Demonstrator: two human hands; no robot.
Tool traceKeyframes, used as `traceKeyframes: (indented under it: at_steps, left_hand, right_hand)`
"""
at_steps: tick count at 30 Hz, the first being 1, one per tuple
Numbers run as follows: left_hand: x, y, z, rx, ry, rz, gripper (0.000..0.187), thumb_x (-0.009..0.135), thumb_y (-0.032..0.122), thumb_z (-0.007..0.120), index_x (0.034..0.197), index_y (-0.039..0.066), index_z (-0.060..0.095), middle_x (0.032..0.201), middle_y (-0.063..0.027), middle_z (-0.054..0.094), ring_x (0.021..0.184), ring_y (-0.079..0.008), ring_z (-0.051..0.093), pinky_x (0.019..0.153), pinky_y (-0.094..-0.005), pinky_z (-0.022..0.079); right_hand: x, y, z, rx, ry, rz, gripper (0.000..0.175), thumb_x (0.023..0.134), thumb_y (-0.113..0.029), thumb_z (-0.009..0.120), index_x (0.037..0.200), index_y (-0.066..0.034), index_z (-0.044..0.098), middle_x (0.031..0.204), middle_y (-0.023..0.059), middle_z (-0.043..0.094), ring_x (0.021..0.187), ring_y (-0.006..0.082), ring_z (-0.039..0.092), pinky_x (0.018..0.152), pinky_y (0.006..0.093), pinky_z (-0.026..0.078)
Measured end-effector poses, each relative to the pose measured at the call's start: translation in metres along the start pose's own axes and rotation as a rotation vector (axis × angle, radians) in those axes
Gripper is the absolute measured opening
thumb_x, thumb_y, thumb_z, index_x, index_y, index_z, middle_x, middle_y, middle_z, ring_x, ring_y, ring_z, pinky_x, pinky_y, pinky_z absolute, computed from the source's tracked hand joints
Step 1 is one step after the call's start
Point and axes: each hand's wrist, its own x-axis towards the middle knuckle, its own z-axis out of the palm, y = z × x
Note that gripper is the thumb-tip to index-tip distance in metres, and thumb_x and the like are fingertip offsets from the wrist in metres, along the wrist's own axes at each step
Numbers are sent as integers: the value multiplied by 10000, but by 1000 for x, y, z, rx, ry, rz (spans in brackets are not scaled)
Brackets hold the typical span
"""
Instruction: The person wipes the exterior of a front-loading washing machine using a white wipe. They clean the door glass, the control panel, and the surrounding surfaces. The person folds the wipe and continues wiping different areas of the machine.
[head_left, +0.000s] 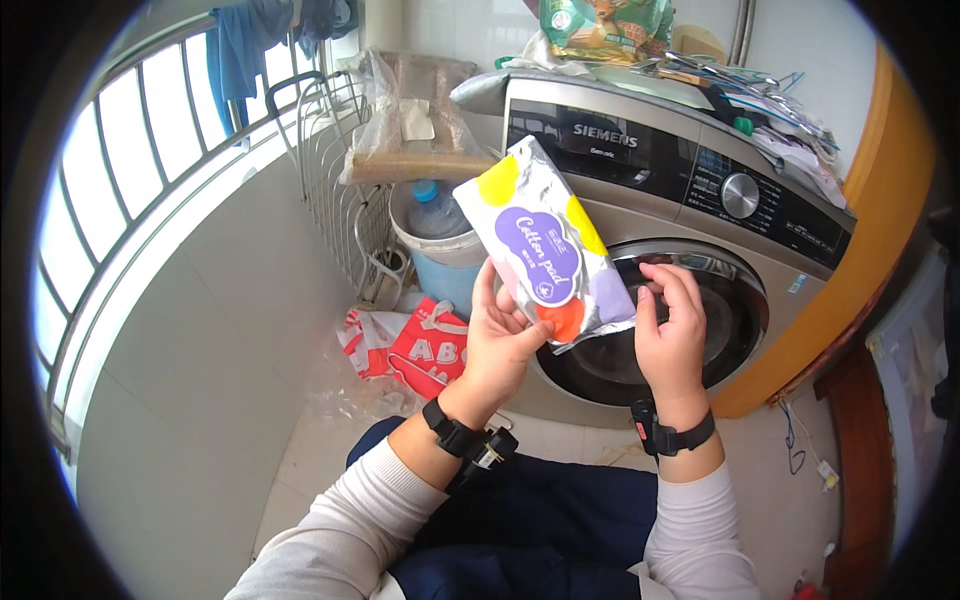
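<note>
My left hand (504, 330) grips the lower left end of a foil pack of cotton pads (551, 247), its thumb pressed over an orange dot. The pack is silver-white with yellow, purple and orange spots and a purple printed patch. It is held tilted, its upper end leaning left. Just right of the pack's lower corner is my right hand (673, 322), fingers bent, holding nothing that I can see. Behind both hands stands a silver Siemens front-loading washing machine (795, 277) with a round dark door (724, 330).
A bucket (442, 259) holding a blue-capped bottle (425, 193) stands left of the washer. Red and white bags (427, 352) lie on the floor before it. A wire rack (330, 172) leans by the railing (112, 180). Hangers (750, 90) and packets crowd the washer's top.
</note>
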Motion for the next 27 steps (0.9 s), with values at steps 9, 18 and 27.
traceKeyframes:
  at_steps: [9, 18, 27]
  left_hand:
    - [-7, -24, 5, 65, -187, 19, 807, 885, -138, 607, 1512, 150, 188, 1391, -86, 465, 1273, -210, 528, 1012, -364, 513]
    - [-9, -32, 0, 125, -164, -35, 647, 960, -110, 517, 1485, 129, 225, 1310, -80, 532, 1184, -152, 563, 956, -312, 501]
    - [-7, -36, -3, 187, -130, -106, 681, 959, -147, 468, 1522, 133, 207, 1378, -83, 519, 1301, -175, 517, 1088, -345, 437]
  right_hand:
    - [-13, -22, 30, -55, -147, -71, 530, 774, -142, 816, 1228, 16, 591, 1133, 129, 586, 906, 238, 608, 790, 337, 526]
    - [-20, -11, 31, -75, -258, -30, 469, 856, -196, 744, 1218, 62, 594, 1125, 199, 601, 979, 369, 646, 835, 409, 552]
    - [-20, 1, 26, -126, -202, -98, 200, 950, -71, 528, 1077, 41, 633, 1033, 209, 616, 883, 410, 624, 775, 443, 530]
